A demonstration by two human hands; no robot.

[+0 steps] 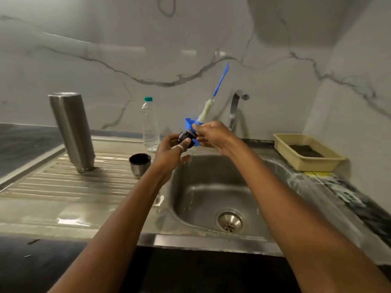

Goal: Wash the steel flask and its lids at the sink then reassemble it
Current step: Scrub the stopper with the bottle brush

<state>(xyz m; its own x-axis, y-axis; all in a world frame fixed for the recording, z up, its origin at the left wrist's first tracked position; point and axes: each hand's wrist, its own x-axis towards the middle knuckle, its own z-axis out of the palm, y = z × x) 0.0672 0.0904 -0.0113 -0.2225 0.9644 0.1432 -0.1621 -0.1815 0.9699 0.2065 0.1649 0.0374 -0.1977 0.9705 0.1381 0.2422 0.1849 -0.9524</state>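
The steel flask (72,132) stands upside down on the ribbed drainboard at the left. Its steel cup lid (140,163) sits mouth up on the drainboard beside the sink. Above the sink's back left corner both hands hold the black inner stopper lid (186,136). My left hand (171,153) grips it from below and the left with thumb and fingers. My right hand (213,134) pinches its right side with the fingertips. Both hands look wet.
The steel sink (211,187) lies below the hands, with its drain at the front. The tap (236,106) stands behind it. A blue holder (189,123) with a bottle brush (208,108) sits at the back. A clear plastic bottle (150,125) stands nearby; a beige tray (306,153) sits right.
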